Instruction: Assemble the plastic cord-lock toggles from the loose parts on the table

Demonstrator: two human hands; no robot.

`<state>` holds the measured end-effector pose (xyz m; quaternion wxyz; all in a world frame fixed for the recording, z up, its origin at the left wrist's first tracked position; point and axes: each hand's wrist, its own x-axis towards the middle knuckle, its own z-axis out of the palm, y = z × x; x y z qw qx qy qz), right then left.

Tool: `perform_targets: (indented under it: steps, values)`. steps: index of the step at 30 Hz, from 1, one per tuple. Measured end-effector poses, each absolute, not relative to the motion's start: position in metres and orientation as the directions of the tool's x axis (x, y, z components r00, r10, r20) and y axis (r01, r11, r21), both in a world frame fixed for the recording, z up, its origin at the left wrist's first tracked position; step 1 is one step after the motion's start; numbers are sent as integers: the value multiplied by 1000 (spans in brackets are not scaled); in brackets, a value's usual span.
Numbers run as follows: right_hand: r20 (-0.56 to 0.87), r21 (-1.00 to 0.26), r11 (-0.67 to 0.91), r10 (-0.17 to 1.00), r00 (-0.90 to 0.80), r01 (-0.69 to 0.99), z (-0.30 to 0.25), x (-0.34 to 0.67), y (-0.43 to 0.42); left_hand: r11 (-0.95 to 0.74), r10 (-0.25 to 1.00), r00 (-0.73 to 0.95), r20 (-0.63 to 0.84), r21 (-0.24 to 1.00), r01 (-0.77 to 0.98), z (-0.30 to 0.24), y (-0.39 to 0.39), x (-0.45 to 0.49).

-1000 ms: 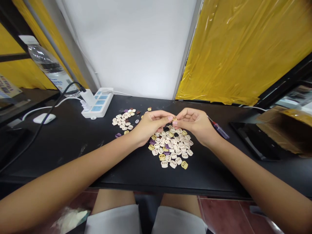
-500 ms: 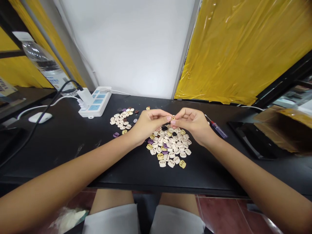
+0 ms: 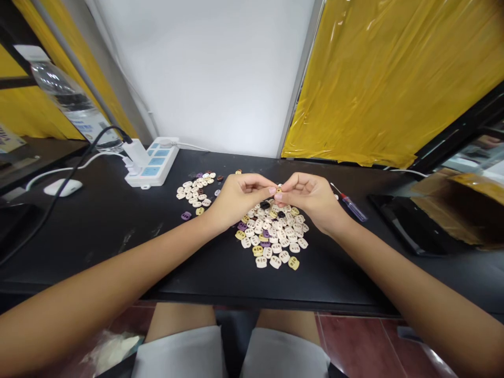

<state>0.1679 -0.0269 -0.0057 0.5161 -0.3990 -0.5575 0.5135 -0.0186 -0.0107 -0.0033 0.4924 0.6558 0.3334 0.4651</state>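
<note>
My left hand [image 3: 238,198] and my right hand [image 3: 311,198] meet fingertip to fingertip above a heap of small two-hole pieces [image 3: 275,236], cream, yellow, purple and black, on the black table [image 3: 118,231]. Both hands pinch one small yellow piece [image 3: 279,188] between thumbs and forefingers. A second, smaller group of the same pieces [image 3: 197,190] lies to the left of my left hand.
A white power strip [image 3: 151,164] with a plugged charger and black cable lies at the back left, beside a water bottle [image 3: 66,100] and a white mouse [image 3: 62,186]. A small screwdriver [image 3: 350,206] lies right of my right hand. A dark tablet [image 3: 409,228] and a cardboard box [image 3: 464,210] stand at the right.
My hands stay pinched together on the small piece. The whole view has slid slightly, with the hands and heap a little higher in the picture.
</note>
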Motion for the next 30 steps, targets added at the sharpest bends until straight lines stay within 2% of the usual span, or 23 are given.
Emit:
perform_targets:
  steps: [14,19,22,24,26,27,30]
  values:
    - [165,-983,151,975,-146,-101,-7,170,-25,-362,874,367,318,931,54,-1,-8,-22]
    - [150,-984,135,981,-127,-115,-6,171,-25,-307,884,406,232,942,132,8,-6,-26]
    - [160,-982,149,983,-93,-114,-5,173,-24,-301,914,342,218,929,214,22,4,-41]
    - [176,-979,167,981,-78,-114,-5,176,-23,-336,935,227,273,886,319,30,17,-57]
    - [196,-976,188,978,-72,-113,-6,179,-21,-367,929,162,332,788,494,33,32,-75]
    - [205,-974,196,976,-68,-112,-7,181,-20,-367,926,162,342,711,600,33,38,-83]
    - [216,-972,210,975,-50,-105,-9,184,-16,-309,945,220,240,449,838,28,50,-99]
